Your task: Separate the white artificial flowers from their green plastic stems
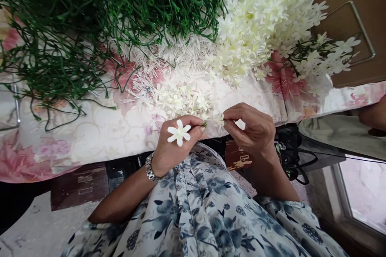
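Note:
My left hand (170, 150), with a metal watch at the wrist, is closed around a green plastic stem. The stem's green tip (204, 124) pokes out between thumb and forefinger, and a white artificial flower (179, 133) shows over the back of the hand. My right hand (255, 130) pinches a small cream artificial blossom (219, 119), a short gap to the right of the green tip. Most of the stem is hidden inside my left fist. Just beyond both hands, a small pile of loose cream blossoms (188, 99) lies on the floral tablecloth (132, 128).
Tangled green plastic stems (163, 0) cover the table's back and left. Thin white stamens (181, 54) lie before them. A big heap of cream blossoms (256, 24) stands back right, beside a finished-looking flower spray (328, 58) and a brown carton (362, 20). Another person's hand (374, 114) shows at far right.

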`<action>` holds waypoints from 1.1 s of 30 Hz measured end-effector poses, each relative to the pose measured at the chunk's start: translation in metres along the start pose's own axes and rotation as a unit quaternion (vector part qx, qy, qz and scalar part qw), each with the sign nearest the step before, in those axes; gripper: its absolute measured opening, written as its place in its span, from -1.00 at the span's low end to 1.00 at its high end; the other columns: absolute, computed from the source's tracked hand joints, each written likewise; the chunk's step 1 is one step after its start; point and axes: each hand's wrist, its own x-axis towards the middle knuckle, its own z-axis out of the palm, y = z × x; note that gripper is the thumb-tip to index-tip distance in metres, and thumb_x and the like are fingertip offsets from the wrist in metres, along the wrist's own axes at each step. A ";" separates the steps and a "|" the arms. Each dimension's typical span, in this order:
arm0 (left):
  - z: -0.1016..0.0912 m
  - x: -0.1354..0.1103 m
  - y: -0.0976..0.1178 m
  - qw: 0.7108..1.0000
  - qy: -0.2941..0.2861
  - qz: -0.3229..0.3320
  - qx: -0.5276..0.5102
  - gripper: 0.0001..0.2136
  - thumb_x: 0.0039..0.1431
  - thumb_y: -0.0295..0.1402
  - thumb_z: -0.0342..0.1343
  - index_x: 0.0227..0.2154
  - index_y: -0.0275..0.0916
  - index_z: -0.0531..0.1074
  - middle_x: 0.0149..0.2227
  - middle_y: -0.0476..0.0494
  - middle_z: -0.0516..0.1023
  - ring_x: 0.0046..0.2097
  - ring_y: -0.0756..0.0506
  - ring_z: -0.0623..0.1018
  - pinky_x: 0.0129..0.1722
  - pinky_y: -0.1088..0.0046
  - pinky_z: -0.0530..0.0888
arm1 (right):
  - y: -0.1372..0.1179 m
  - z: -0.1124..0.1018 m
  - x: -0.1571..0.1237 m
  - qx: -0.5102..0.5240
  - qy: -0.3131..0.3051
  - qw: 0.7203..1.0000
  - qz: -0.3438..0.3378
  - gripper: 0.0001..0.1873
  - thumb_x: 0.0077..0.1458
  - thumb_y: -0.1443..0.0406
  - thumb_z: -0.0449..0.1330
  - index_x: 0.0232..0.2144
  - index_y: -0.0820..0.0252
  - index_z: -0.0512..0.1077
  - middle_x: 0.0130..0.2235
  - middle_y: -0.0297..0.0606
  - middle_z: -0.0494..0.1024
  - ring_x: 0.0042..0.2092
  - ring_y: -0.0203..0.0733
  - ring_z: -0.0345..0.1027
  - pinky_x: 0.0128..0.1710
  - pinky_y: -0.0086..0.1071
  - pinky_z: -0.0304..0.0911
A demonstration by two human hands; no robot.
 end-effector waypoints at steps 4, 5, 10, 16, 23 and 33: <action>-0.001 -0.002 0.004 0.999 0.013 0.041 0.019 -0.92 0.02 -0.47 0.12 -0.43 -0.27 0.52 -0.45 -0.05 0.56 -0.44 0.04 0.48 -0.49 0.58 0.36 | -0.008 -0.002 0.003 0.006 -0.022 0.999 -0.032 -0.84 -0.04 0.50 0.15 -0.36 0.21 0.39 -0.41 -0.29 0.45 -0.35 -0.31 0.34 -0.38 -0.41 0.28; -0.001 -0.002 0.005 0.998 0.013 0.050 0.021 -0.91 0.02 -0.48 0.12 -0.42 -0.27 0.52 -0.44 -0.05 0.56 -0.43 0.03 0.48 -0.48 0.57 0.36 | -0.011 -0.003 0.003 -0.001 -0.033 0.999 -0.042 -0.84 -0.02 0.49 0.14 -0.35 0.21 0.39 -0.39 -0.27 0.45 -0.34 -0.29 0.34 -0.37 -0.40 0.28; -0.003 -0.005 0.003 0.996 0.004 0.089 0.022 -0.91 0.04 -0.48 0.11 -0.42 -0.26 0.51 -0.46 -0.05 0.52 -0.45 0.04 0.46 -0.48 0.57 0.34 | -0.019 -0.010 0.008 -0.060 -0.093 0.991 -0.080 -0.89 0.04 0.45 0.12 -0.34 0.22 0.37 -0.36 -0.23 0.46 -0.32 -0.28 0.31 -0.34 -0.39 0.26; -0.004 -0.008 0.003 0.983 0.005 0.159 0.091 -0.92 0.07 -0.48 0.08 -0.42 -0.27 0.47 -0.47 -0.06 0.49 -0.42 0.03 0.45 -0.42 0.53 0.36 | -0.024 -0.011 0.009 -0.127 -0.136 0.977 -0.103 -0.94 0.07 0.41 0.11 -0.35 0.25 0.37 -0.41 -0.23 0.43 -0.36 -0.27 0.25 -0.35 -0.37 0.23; -0.002 -0.011 0.000 0.971 0.017 0.204 0.125 -0.88 0.06 -0.54 0.04 -0.38 -0.25 0.44 -0.46 -0.04 0.46 -0.41 0.03 0.43 -0.40 0.53 0.36 | -0.026 -0.006 0.007 -0.157 -0.145 0.971 -0.109 -0.91 0.10 0.39 0.06 -0.32 0.24 0.36 -0.39 -0.22 0.42 -0.33 -0.23 0.26 -0.32 -0.33 0.25; -0.002 -0.008 -0.003 0.967 0.000 0.205 0.150 -0.90 0.07 -0.54 0.02 -0.41 -0.27 0.42 -0.53 -0.01 0.39 -0.48 0.05 0.37 -0.45 0.55 0.30 | -0.020 0.007 0.001 -0.129 -0.108 0.982 -0.082 -0.94 0.07 0.41 0.08 -0.37 0.24 0.35 -0.42 -0.25 0.43 -0.34 -0.26 0.30 -0.36 -0.40 0.24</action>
